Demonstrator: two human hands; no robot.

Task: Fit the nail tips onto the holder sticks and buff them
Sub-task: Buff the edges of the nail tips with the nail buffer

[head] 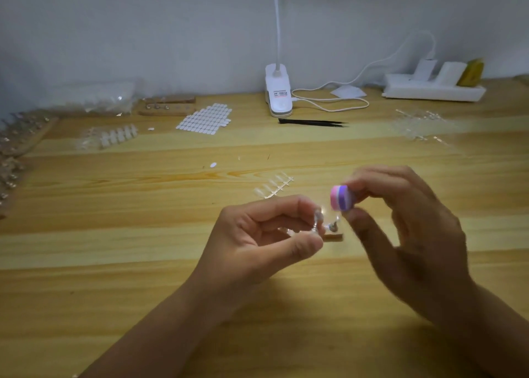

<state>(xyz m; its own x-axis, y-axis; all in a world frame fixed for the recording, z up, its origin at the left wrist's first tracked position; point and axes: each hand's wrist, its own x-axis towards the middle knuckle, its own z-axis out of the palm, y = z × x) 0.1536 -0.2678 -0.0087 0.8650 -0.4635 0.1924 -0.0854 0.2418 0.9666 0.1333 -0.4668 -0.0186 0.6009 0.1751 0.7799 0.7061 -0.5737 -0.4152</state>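
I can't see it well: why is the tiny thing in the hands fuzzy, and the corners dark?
Head view: the clear holder stick in the left hand is see-through and blurred; the right hand with the buffer block looks smeared; the picture dims toward its corners.
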